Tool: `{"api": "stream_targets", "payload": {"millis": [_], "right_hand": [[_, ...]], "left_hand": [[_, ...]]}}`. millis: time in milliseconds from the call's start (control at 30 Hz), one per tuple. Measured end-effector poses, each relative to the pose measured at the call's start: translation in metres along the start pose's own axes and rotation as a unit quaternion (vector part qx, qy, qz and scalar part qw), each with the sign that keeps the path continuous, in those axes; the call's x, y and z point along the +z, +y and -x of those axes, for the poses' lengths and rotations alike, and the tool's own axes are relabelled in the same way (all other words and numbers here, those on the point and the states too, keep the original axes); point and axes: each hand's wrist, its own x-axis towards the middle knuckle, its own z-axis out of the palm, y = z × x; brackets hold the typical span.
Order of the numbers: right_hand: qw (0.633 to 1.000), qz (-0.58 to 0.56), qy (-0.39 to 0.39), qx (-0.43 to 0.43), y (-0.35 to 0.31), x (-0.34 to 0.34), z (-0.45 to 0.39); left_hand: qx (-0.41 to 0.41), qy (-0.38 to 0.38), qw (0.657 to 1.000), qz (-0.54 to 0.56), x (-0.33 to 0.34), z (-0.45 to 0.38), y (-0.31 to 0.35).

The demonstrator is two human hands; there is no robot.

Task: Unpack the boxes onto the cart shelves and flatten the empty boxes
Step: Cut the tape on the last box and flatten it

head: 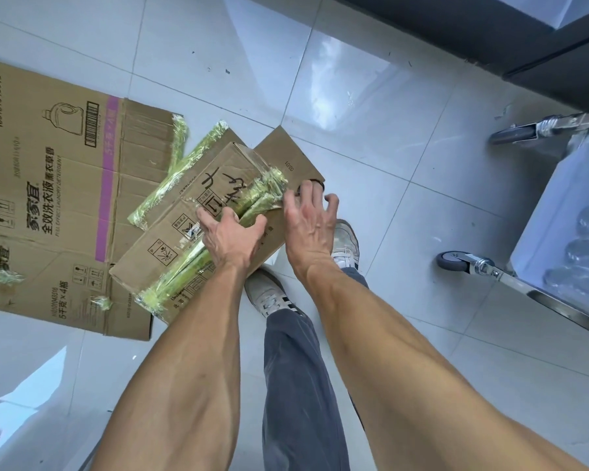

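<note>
Two bare forearms run up from the bottom of the frame over grey trousers and pale sneakers (269, 297). At centre the left hand (230, 237) lies on the top face of a small cardboard box (170, 232), fingers spread and bent over yellow-green tape, thumb out toward the box's right edge. The right hand (312, 222) sits at that edge with fingers splayed and loosely bent beside a raised flap (286, 158); whether it grasps anything I cannot tell. The box overlaps the right border of a flattened detergent carton (48, 198) lying on the tiled floor (371, 130) at left. Bare tile opens above and right of the box, up to the steel cart (565, 212) with castor wheels (451, 261) along the right edge
</note>
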Motion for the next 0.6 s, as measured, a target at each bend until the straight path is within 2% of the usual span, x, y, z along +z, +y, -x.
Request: {"api": "stream_targets", "payload": {"millis": [167,367,500,600], "right_hand": [[0.999,-0.022,0.005,-0.023,0.004,0.001,0.0],[0.993,-0.087,-0.068,0.049,0.005,0.002,0.012],[0.994,-0.078,-0.037,0.069,0.003,0.003,0.018],[0.999,-0.046,0.01,0.002,0.007,0.002,0.012]], "left_hand": [[-0.001,0.022,1.0,0.003,-0.001,-0.005,-0.005],[-0.001,0.023,1.0,0.008,-0.001,0.002,-0.001],[0.005,0.021,1.0,0.022,-0.004,0.007,-0.005],[0.015,0.025,0.999,0.037,-0.006,0.006,-0.008]]}}
